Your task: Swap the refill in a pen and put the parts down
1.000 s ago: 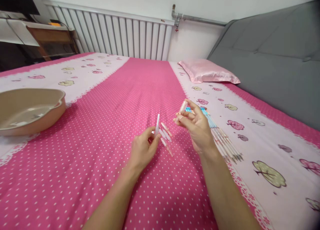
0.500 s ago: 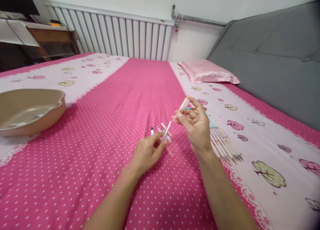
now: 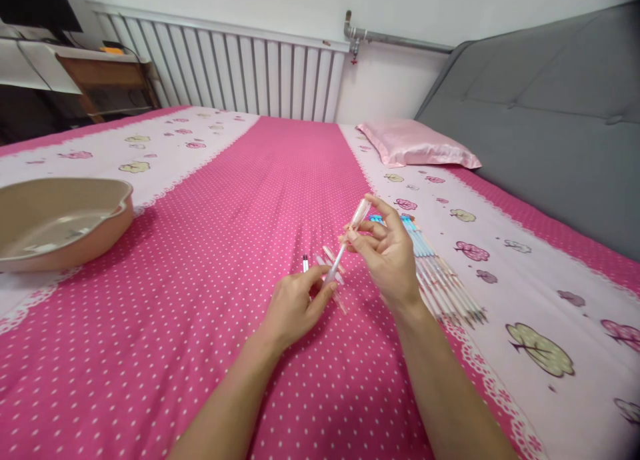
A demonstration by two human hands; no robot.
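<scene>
Between the thumb and fingers of my left hand (image 3: 300, 303) is the lower part of a pen, a white pen refill (image 3: 338, 255) slanting up out of it. My right hand (image 3: 387, 260) pinches a clear pinkish pen barrel (image 3: 361, 213) above it. The refill's upper end meets the barrel's lower end at my right fingertips; how far it sits inside is hidden. Under and beside my left hand lie several pale pen parts (image 3: 329, 252) on the pink dotted bedspread (image 3: 225, 267). A small dark-tipped white piece (image 3: 305, 263) lies just beyond my left fingers.
Several pens (image 3: 443, 287) lie side by side to the right of my right hand, some with blue ends. A beige basin (image 3: 100, 237) with small items inside stands at the left. A pink pillow (image 3: 415, 143) rests near the grey headboard (image 3: 540, 107). Behind the bed is a white radiator (image 3: 225, 63).
My right hand has moved slightly left and down with the barrel, closing the distance to my left hand, so less of the white refill shows. My left hand is almost still.
</scene>
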